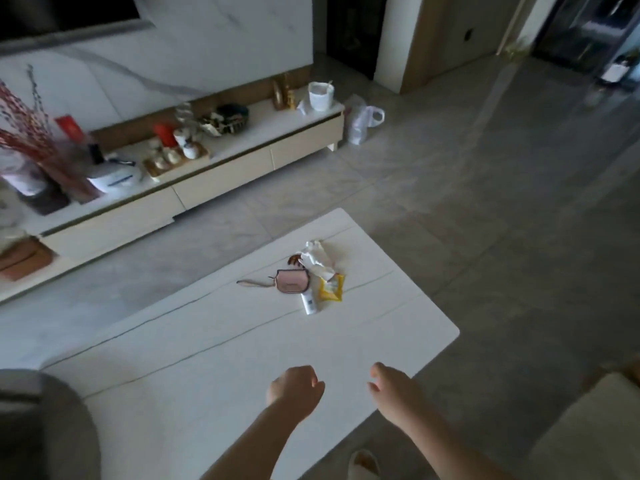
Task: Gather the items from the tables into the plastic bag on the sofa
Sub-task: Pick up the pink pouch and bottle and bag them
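White table (207, 375): pink pouch (291, 280), tube (309, 304), yellow packet (331, 289), crumpled wrapper (316, 256) clustered mid-surface; labels illegible. Left hand (294, 388) and right hand (391, 389) hover nearer, fingers loosely curled, empty.

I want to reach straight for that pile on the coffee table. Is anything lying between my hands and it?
Nothing visible. Between the left hand, the right hand and the pile, whose nearest piece is the white tube, lies only bare table.
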Tool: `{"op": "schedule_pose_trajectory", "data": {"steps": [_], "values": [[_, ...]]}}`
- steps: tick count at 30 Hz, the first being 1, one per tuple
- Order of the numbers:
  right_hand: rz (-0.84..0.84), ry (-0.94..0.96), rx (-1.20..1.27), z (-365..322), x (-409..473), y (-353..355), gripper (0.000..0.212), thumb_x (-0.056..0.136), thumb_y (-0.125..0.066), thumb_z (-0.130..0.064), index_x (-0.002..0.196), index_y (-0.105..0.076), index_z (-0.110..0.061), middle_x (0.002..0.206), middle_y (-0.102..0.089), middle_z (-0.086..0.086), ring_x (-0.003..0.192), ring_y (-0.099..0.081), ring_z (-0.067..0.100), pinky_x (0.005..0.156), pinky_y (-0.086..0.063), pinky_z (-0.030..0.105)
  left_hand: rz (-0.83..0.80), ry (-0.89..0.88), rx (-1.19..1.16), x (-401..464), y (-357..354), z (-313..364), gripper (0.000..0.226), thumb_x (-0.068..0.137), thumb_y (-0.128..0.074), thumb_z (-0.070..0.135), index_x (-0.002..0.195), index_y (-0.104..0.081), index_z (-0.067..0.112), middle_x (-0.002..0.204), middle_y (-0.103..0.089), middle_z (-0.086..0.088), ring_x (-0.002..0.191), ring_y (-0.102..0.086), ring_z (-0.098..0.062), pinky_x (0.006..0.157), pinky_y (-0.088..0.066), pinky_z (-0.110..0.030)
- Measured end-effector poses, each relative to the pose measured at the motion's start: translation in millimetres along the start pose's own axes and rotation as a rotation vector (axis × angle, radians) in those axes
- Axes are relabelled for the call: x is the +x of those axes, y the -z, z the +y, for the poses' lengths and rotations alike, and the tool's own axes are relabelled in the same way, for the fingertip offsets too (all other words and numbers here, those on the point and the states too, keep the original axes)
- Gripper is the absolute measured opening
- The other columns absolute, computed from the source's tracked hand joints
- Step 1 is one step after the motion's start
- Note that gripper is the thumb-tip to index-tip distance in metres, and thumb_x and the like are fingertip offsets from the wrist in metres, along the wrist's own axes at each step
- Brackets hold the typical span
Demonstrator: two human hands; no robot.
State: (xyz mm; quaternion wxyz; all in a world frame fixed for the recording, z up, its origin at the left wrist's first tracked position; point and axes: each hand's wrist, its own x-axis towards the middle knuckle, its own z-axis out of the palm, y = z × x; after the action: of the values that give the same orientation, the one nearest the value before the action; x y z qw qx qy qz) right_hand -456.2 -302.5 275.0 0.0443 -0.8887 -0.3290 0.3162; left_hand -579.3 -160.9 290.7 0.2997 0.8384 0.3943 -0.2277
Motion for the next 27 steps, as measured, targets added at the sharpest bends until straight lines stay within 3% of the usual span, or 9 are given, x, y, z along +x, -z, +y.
{"op": "schedule_pose_trajectory", "data": {"steps": [11, 16, 23, 27], "values": [[-0.115, 0.1, -0.154, 5.2, 107.6, 19.1, 0.029, 0.095, -0.037, -0.031, 0.116, -0.049, -0.015, 0.118, -0.06, 0.001, 0.113, -0.055, 0.022, 0.092, -0.043, 0.031, 0.015, 0.208, -0.183, 73.7, -0.3, 12.7, 0.03, 0.089, -0.047, 0.045, 0.107, -0.064, 0.029, 0.118, -0.065, 0.005, 0.109, -0.062, -0.019, 0.088, -0.048, -0.025], [-0.132, 0.095, -0.192, -9.2, 163.7, -1.2, 0.03, 0.096, -0.036, -0.031, 0.119, -0.047, -0.016, 0.121, -0.054, 0.003, 0.116, -0.052, 0.023, 0.094, -0.042, 0.031, 0.02, 0.197, -0.208, 144.1, 1.4, -12.5, 0.034, 0.091, -0.045, 0.044, 0.12, -0.058, 0.03, 0.126, -0.057, 0.005, 0.117, -0.056, -0.016, 0.092, -0.047, -0.027], [-0.131, 0.077, -0.246, -32.4, 256.7, -48.0, 0.032, 0.095, -0.036, -0.029, 0.123, -0.043, -0.015, 0.123, -0.05, 0.005, 0.117, -0.049, 0.024, 0.093, -0.042, 0.033, 0.076, 0.165, -0.14, 271.0, -0.9, -63.1, 0.053, 0.091, -0.049, 0.036, 0.141, -0.038, 0.026, 0.144, -0.042, 0.005, 0.136, -0.033, -0.018, 0.104, -0.041, -0.035], [-0.099, 0.097, -0.257, -42.0, 318.5, -85.6, 0.033, 0.094, -0.037, -0.03, 0.123, -0.043, -0.014, 0.121, -0.05, 0.005, 0.116, -0.049, 0.024, 0.092, -0.043, 0.033, 0.111, 0.146, -0.058, 343.1, -9.7, -82.4, 0.064, 0.089, -0.052, 0.035, 0.147, -0.025, 0.027, 0.157, -0.018, 0.002, 0.147, -0.008, -0.022, 0.115, -0.026, -0.038]]}}
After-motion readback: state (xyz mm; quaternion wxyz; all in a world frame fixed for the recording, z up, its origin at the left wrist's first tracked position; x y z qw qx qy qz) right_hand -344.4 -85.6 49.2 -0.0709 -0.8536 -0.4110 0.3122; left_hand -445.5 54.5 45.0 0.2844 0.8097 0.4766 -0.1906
